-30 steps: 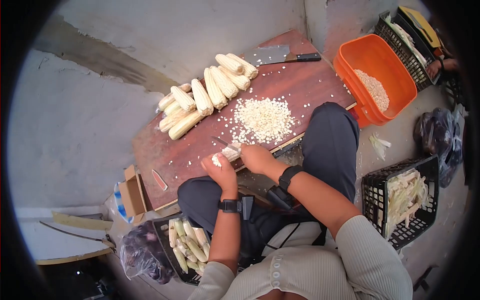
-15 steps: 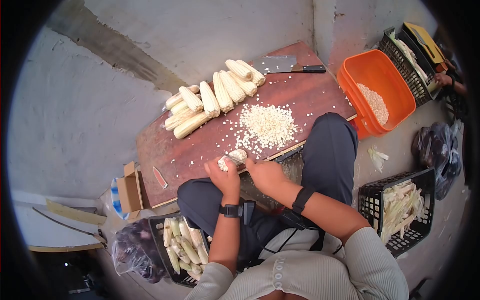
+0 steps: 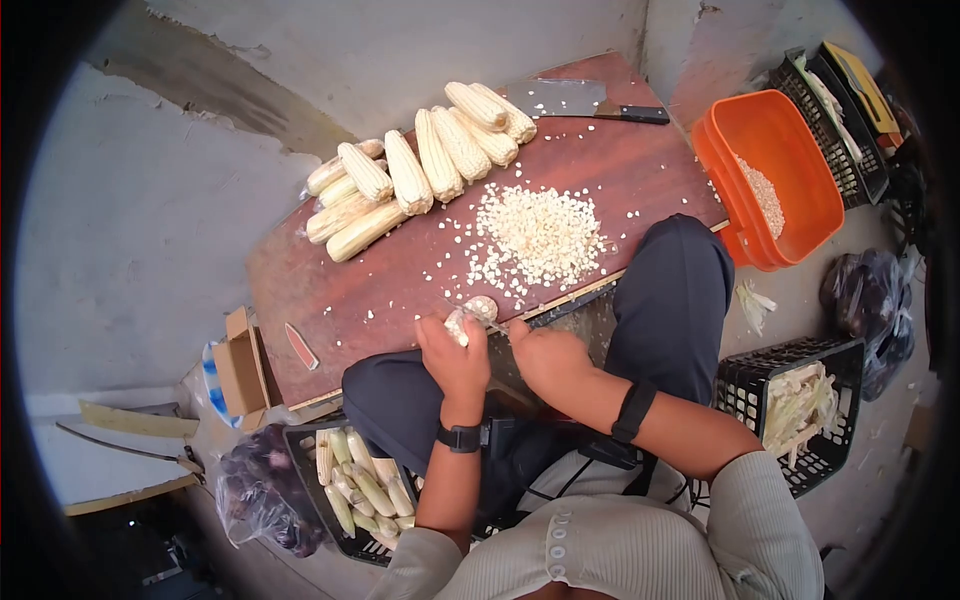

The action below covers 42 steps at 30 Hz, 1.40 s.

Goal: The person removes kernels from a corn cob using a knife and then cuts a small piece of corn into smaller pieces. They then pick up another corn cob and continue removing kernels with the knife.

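Near the front edge of the reddish board, my left hand is wrapped round a partly stripped corn cob. My right hand grips a small knife, whose thin blade lies against the cob; its handle is hidden in the fist. Beyond my hands is a pile of loose white kernels. Several whole peeled cobs lie stacked toward the back left of the board.
A cleaver lies at the board's back edge. An orange bucket with kernels stands right. Crates hold cobs and husks. A red-and-white blade and an open cardboard box are at left.
The view has shifted slightly. The knife blade now shows across the cob, and the cob has turned a little in my left hand. Both hands keep their grip.
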Each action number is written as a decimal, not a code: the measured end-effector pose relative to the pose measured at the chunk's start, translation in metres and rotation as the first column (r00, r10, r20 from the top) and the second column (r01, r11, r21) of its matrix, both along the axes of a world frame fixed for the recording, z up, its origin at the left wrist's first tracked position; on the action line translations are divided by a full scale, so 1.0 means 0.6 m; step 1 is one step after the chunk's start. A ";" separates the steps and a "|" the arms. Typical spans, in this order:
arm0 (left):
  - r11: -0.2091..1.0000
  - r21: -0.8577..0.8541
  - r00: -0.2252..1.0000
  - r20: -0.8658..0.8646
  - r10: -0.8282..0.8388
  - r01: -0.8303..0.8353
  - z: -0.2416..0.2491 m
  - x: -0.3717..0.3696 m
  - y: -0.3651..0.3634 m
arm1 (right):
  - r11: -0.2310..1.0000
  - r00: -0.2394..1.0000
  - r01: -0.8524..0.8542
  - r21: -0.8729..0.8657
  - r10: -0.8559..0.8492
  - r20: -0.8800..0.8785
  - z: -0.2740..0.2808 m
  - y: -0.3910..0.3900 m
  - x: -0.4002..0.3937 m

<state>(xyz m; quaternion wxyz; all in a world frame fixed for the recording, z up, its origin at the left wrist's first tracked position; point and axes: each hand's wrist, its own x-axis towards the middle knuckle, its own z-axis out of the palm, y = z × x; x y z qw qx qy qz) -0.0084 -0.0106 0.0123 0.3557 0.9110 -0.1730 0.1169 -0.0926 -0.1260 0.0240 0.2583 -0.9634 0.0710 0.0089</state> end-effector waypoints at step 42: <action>0.918 -0.186 0.935 -0.122 0.333 -0.351 -0.036 0.031 0.009 | 0.998 0.999 0.017 0.054 -0.019 0.032 -0.040 0.007 0.008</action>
